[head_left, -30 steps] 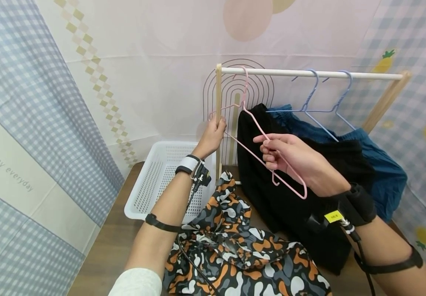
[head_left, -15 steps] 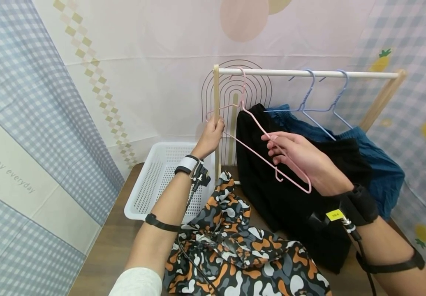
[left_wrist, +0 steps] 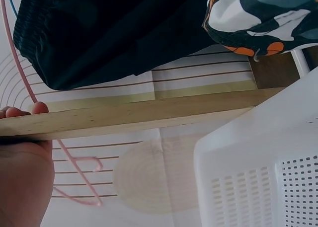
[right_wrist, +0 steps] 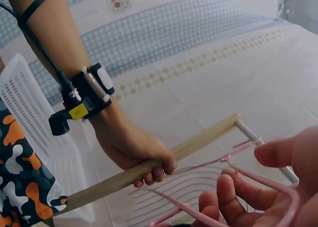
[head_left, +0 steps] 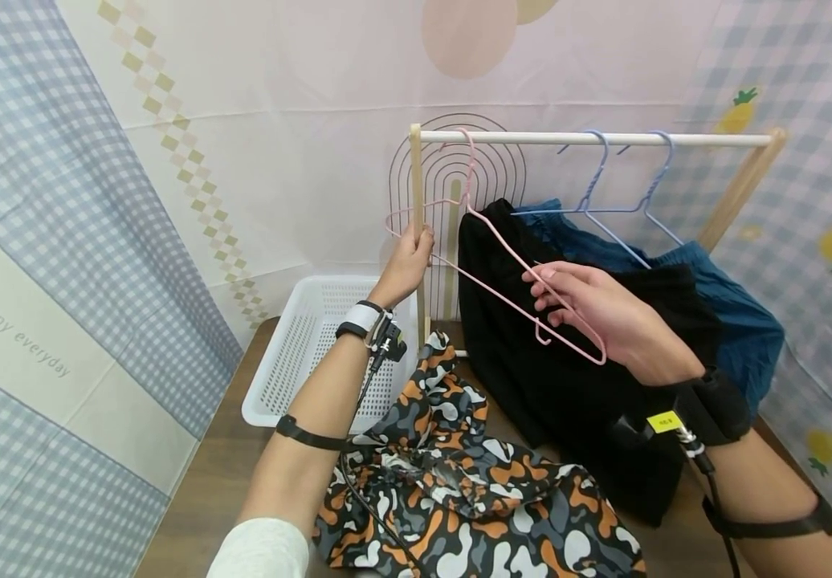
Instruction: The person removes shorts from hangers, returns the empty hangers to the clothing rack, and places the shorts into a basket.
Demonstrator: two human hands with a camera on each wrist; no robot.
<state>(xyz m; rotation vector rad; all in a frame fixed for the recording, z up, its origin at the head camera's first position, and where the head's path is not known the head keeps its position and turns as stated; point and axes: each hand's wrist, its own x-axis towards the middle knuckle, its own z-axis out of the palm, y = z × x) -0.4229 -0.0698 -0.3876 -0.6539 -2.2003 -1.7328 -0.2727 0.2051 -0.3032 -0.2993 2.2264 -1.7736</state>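
Note:
My left hand [head_left: 406, 261] grips the left wooden post [head_left: 417, 172] of a small clothes rack. A pink hanger [head_left: 497, 294] hangs bare by its hook from the white rail [head_left: 517, 138], near that post. My right hand [head_left: 607, 317] is at the hanger's near arm, with loosely bent fingers. In the right wrist view the thumb [right_wrist: 273, 152] stands apart from the fingertips [right_wrist: 226, 180], and the pink wire crosses between them. From the left wrist view, the left fingers wrap the post, with the hanger passing behind it.
Two blue hangers [head_left: 589, 181] carry black trousers [head_left: 568, 401] and blue shorts [head_left: 744, 329] on the right. A white perforated basket [head_left: 271, 369] stands left of the post. A patterned black, orange and white garment [head_left: 474, 490] lies on the brown table [head_left: 192, 498] in front.
The right fingers have loosened from the pink hanger, and the hand has shifted slightly right. The hanger's near end has swung up a little. My left hand keeps its grip on the post.

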